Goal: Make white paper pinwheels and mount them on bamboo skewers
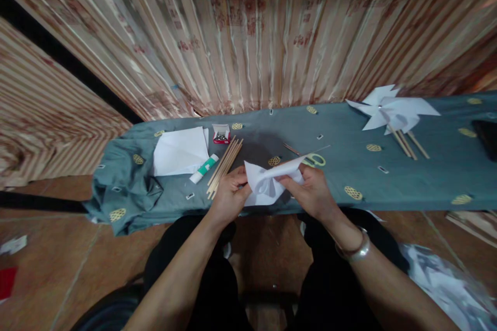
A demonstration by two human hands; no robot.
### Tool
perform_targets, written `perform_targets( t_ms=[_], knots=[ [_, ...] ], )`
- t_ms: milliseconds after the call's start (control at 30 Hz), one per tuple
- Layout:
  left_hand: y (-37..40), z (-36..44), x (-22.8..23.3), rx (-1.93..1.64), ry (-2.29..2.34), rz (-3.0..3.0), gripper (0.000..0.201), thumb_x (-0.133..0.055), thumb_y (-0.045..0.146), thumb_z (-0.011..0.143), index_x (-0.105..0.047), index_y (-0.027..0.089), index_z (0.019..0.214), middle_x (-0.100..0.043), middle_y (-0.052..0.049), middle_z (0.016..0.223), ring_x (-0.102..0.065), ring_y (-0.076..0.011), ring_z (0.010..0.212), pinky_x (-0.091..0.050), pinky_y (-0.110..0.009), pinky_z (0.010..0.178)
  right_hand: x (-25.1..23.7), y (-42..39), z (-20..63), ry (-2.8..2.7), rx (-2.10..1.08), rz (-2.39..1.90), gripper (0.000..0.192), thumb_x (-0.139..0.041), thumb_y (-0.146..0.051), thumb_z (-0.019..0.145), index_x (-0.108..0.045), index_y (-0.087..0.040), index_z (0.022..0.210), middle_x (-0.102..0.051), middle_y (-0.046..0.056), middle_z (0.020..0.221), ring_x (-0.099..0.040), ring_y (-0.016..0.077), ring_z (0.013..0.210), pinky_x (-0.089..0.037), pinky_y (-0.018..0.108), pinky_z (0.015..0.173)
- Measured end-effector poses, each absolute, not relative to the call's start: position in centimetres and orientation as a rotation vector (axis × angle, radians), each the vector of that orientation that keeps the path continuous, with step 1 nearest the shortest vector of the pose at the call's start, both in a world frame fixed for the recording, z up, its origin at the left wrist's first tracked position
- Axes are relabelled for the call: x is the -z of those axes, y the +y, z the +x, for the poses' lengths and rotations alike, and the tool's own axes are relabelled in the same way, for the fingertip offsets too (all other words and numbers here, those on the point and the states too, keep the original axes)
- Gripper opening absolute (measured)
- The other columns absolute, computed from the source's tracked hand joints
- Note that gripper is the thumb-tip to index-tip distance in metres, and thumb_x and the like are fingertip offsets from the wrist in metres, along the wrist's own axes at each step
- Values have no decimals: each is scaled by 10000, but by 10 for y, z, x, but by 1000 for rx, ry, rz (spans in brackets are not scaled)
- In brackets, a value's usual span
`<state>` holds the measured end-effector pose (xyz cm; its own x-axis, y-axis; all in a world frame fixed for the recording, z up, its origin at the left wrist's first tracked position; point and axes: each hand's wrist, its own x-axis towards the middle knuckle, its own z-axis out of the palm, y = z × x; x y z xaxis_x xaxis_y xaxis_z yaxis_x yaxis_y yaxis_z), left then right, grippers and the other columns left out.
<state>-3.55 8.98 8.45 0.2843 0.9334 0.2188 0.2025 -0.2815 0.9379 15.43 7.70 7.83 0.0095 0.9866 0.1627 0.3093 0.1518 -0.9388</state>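
curtain (pixel 248 31) bears printed characters, too blurred to read

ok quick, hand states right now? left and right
Left hand: closed on the left edge of the folded white paper.
Right hand: closed on the same paper's right side.

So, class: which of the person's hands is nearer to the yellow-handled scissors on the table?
The right hand. It holds the folded white paper just below the scissors, almost touching them. The left hand grips the paper's other side, next to the wooden sticks.
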Motion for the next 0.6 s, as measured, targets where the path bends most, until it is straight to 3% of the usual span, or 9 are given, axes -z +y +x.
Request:
perform_targets(
  t_ms=[333,600],
  knots=[
    [93,-35,-65,-1031,1024,1527,234,-719,386,717,-742,153,722,-722,-44,715,-667,-185,720,-535,-325,784,-72,79,155,-1497,-949,-1333,258,-649,-290,759,-679,-203,999,-726,15,874,-656,178,739,-507,292,681],
    [84,-41,-75,-976,1022,1538,202,-687,341,757,-768,160,800,-695,-64,790,-630,-150,706,-497,-247,655,-80,70,160,-1768,-732,-1264,274,-566,-187,804,-708,-242,1032,-749,39,991,-702,212,882,-548,335,788]
  ],
)
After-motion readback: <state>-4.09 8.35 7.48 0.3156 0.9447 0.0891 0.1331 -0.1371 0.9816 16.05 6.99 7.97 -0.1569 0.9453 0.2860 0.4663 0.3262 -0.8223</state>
